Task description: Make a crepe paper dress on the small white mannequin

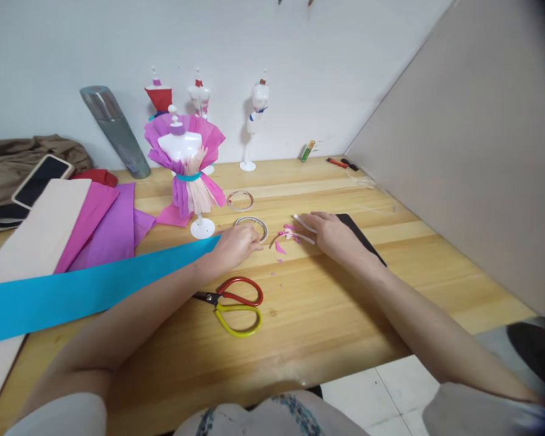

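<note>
My left hand [237, 245] is closed at the right end of a long blue paper strip [118, 281], beside a roll of tape [253, 225]. My right hand [329, 233] rests low over the table with fingers reaching left, next to thin white strips [305, 224] and small pink scraps [288, 233]. What lies under its fingertips is hidden. Red and yellow handled scissors [238, 306] lie below my left hand. A small mannequin [181, 145] in a purple, pink and cream paper dress with a blue waistband stands behind my left hand.
Pink, purple and cream paper [102, 224] lies at the left with a phone [43, 180] and brown cloth. A flask [118, 130] and three more mannequins stand by the wall. Another tape roll [240, 200] lies mid-table; a black flat object [361, 236] is beyond my right hand.
</note>
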`<state>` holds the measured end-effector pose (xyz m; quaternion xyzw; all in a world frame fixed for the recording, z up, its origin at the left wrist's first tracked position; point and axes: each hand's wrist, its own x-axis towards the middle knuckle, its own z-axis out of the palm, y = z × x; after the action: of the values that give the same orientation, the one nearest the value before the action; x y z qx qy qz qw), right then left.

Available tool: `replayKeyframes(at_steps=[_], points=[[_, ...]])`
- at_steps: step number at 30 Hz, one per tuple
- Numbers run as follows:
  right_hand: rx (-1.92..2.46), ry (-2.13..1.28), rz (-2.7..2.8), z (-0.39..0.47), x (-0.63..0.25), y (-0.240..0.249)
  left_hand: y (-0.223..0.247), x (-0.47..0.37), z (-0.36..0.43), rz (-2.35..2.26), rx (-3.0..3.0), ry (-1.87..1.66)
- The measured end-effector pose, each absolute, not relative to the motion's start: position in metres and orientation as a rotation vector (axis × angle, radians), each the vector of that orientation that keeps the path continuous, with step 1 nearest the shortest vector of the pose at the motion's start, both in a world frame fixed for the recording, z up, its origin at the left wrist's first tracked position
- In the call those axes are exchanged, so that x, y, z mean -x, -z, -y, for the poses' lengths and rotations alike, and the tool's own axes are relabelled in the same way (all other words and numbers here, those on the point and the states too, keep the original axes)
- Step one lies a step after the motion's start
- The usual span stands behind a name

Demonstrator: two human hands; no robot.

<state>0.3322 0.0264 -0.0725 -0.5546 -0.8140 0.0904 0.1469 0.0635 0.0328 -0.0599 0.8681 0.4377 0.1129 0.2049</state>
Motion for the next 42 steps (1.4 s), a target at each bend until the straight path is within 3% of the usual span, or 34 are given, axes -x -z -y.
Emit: replayKeyframes(at_steps=[7, 17, 30, 42], points=[[1.782, -0.233, 2.159, -0.021, -0.361, 0.072, 0.054, -0.076, -0.027, -1.211, -2.365, -0.428], [1.695, -0.477, 2.084, -0.024, -0.349, 0.075, 0.055, -0.116, -0.015, -1.100, -2.399, -0.158], [1.751, -0.511, 2.341, -0.039, -0.315, 0.054, 0.077, -0.128, -0.030, -1.091, -1.744, -0.469], [1.812, -0.468, 2.288, -0.046, -0.288, 0.066, 0.049, -0.094, -0.028, -1.192, -1.293, -0.696]])
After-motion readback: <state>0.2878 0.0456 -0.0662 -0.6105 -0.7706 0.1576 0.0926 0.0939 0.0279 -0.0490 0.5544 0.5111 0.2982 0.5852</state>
